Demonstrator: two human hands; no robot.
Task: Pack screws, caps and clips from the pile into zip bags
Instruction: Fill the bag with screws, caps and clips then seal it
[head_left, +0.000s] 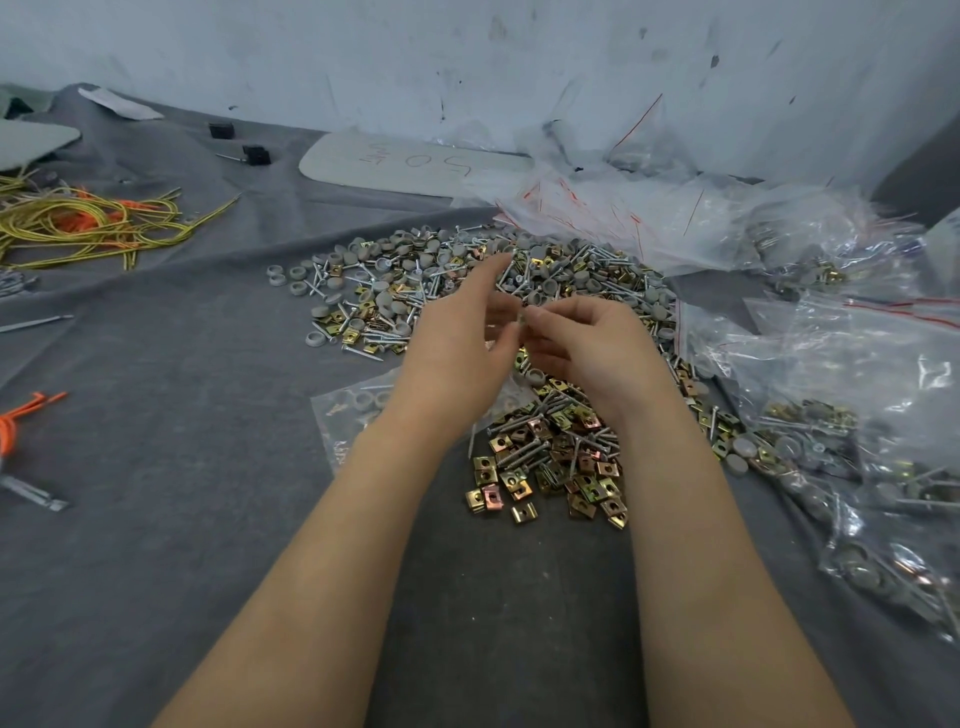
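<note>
A wide pile (395, 291) of silver screws, grey round caps and brass clips covers the grey cloth at centre. A denser heap of brass clips (561, 467) lies nearer me. Both hands hover together above the pile. My right hand (587, 348) pinches a small blurred part at its fingertips. My left hand (462, 343) meets it there, forefinger pointing away and thumb close to the part; whether it grips the part is unclear. A clear zip bag (353, 415) with a few grey caps inside lies flat under my left wrist.
Empty zip bags with red seals (649, 218) are heaped at the back right. Filled bags (831, 457) lie along the right side. Yellow and orange cords (88, 223) sprawl at the left. A grey board (405, 161) and two black blocks (254, 153) sit at the back.
</note>
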